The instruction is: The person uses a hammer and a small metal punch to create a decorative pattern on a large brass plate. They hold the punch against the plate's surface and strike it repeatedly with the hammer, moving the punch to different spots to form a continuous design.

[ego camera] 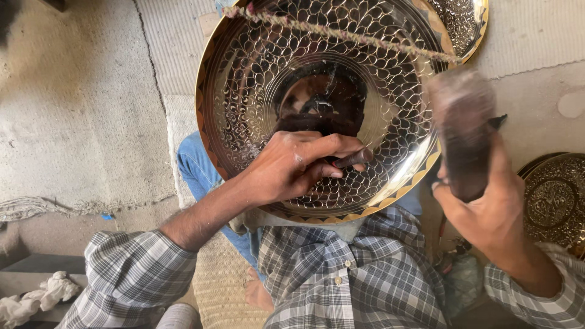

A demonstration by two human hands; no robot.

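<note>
The left hand (292,167) pinches a thin dark tool (352,159) against the big patterned brass plate (244,79); the right hand (487,207) grips a blurred wooden mallet (463,128).

A floor-level metalcraft workshop; engraved brass plate (256,79) on the lap, another decorated dish (554,198) beside, woven mat (222,286) underneath

Left hand (292,164) pinched closed; right hand (487,207) raised, fisted.
</note>
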